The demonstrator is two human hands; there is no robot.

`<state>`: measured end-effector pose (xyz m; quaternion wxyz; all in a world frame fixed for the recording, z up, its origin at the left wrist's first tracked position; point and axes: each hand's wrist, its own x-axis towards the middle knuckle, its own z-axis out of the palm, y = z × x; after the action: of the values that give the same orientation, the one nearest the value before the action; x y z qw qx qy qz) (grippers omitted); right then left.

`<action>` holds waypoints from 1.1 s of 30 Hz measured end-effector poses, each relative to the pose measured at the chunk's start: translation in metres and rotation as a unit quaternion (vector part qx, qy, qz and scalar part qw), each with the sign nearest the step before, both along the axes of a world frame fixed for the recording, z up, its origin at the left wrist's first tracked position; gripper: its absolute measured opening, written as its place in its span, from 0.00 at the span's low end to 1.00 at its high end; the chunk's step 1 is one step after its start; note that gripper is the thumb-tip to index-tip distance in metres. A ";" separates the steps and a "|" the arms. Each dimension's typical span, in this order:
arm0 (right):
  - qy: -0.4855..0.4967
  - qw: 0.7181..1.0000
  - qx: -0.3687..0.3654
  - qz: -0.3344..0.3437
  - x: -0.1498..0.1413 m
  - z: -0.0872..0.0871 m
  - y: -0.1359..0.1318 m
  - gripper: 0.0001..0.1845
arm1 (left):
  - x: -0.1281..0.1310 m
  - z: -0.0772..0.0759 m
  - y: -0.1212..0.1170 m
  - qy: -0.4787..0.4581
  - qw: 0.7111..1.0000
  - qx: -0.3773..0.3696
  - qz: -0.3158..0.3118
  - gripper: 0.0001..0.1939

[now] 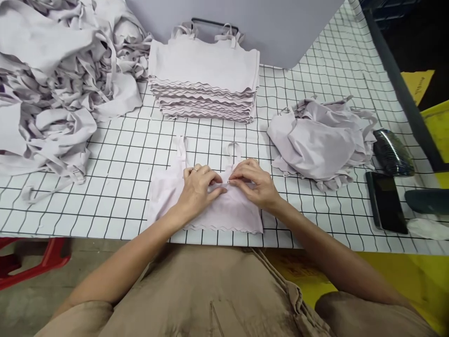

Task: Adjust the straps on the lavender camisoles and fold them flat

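A pale pink camisole top (224, 213) lies flat on the table in front of me, its straps pointing away and its wavy hem toward me. At the middle of its upper edge, my left hand (199, 187) pinches the fabric between thumb and forefinger. Close beside it, my right hand (255, 183) pinches the same edge, with a tiny light spot at its fingertips that is too small to name. Beyond the hands stands a neat stack of folded tops (203, 65) of the same colour.
A large heap of loose tops (66, 79) fills the left, and a smaller pile (322, 140) sits to the right. Near the right edge are a phone (386, 202) and a dark ribbed object (393, 152). A grey panel (280, 28) stands behind the stack on the checked tablecloth (119, 187).
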<state>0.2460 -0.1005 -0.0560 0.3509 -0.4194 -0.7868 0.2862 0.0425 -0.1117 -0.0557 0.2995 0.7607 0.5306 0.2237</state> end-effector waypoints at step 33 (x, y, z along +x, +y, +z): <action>0.004 1.000 0.017 0.001 -0.009 -0.008 -0.004 0.07 | 0.005 -0.012 -0.003 -0.014 0.997 0.071 -0.010 0.06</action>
<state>0.2369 -0.1041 -0.0640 0.3607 -0.4117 -0.7907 0.2743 0.0473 -0.1150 -0.0672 0.2545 0.7820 0.5018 0.2683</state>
